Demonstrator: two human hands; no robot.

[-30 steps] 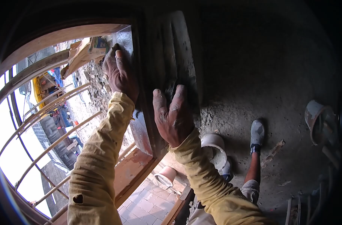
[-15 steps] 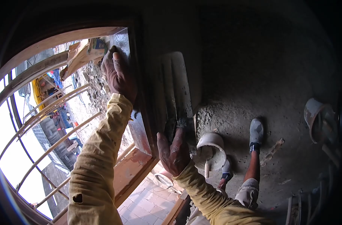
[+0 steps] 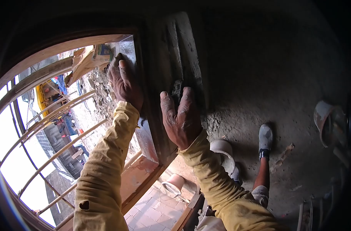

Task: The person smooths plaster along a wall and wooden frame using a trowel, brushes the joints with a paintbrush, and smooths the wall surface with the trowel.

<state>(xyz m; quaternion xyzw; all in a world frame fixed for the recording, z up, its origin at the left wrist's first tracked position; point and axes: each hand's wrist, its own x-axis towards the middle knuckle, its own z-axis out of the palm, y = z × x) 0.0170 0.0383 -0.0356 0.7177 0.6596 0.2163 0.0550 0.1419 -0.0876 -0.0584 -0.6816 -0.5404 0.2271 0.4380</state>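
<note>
A long steel plastering trowel lies along the dark wall strip beside the window, its blade pointing up and smeared with plaster. My right hand is wrapped round its handle, with thumb and fingers on either side of the dark grip. To the left, my left hand holds the edge of the window frame, thumb pointing up. Its fingertips are partly hidden in shadow against the frame's side. Both forearms wear yellowish sleeves, the left one with a small hole.
Curved bars cross the window opening, with a building site beyond. A torn paper bag sits near the frame. Below stand a plaster-stained bucket and another bucket. A bucket stands far right. A person's shoe rests on the floor.
My right hand has slid the trowel upward along the wall strip. My left hand stays on the window frame, slightly lower in view as the camera shifts.
</note>
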